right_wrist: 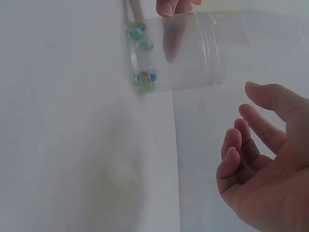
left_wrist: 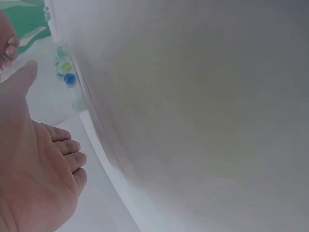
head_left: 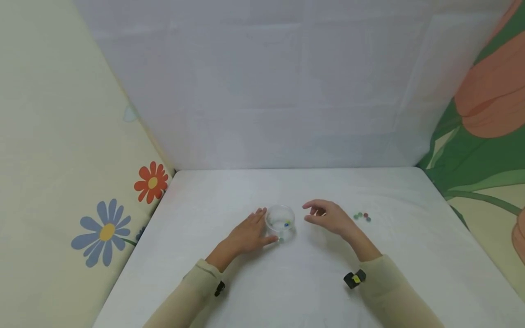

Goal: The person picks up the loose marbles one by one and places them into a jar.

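Note:
A clear plastic jar (head_left: 280,208) stands upright on the white table, its mouth uncovered. Several green, blue and yellow glass marbles (right_wrist: 145,79) lie at its bottom. My left hand (head_left: 248,234) rests beside the jar, fingers extended along its left side and thumb in front, close to a pale green marble (head_left: 280,240). In the left wrist view, the thumb overlaps the jar wall. To the right of the jar hovers my right hand (head_left: 331,219), fingers loosely bent, thumb and index finger apart, nothing between them.
More loose marbles (head_left: 366,215), green and red, sit on the cloth-covered table (head_left: 320,296) to the right of my right hand. A white sheet (head_left: 262,91) hangs behind the table. Flower-patterned walls (head_left: 53,136) flank both sides.

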A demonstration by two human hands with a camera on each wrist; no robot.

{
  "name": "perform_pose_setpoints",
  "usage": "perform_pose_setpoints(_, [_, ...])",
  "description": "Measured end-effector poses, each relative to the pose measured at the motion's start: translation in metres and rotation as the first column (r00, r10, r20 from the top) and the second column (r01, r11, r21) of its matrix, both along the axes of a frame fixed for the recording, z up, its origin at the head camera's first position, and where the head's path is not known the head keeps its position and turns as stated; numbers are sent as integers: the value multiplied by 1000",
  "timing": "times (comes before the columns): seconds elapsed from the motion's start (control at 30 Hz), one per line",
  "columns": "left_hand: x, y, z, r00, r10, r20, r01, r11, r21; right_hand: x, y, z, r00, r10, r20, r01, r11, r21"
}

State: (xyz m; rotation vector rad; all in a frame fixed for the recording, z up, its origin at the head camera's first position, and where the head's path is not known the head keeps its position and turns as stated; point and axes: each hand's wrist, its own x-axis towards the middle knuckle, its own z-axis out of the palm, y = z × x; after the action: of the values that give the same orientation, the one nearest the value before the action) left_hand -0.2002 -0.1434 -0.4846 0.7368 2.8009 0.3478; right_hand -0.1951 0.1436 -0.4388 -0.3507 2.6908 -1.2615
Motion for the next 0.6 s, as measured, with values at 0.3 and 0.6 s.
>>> perform_pose_setpoints(0.3, [0, -2, -2, 1000, -14, 0, 14, 1000, 13, 2, 17, -5, 998, -56, 21, 55, 998, 37])
perform_pose_setpoints(0.6, [0, -2, -2, 1000, -19, 2, 19, 1000, 12, 5, 37, -4, 994, -103, 34, 101, 993, 69])
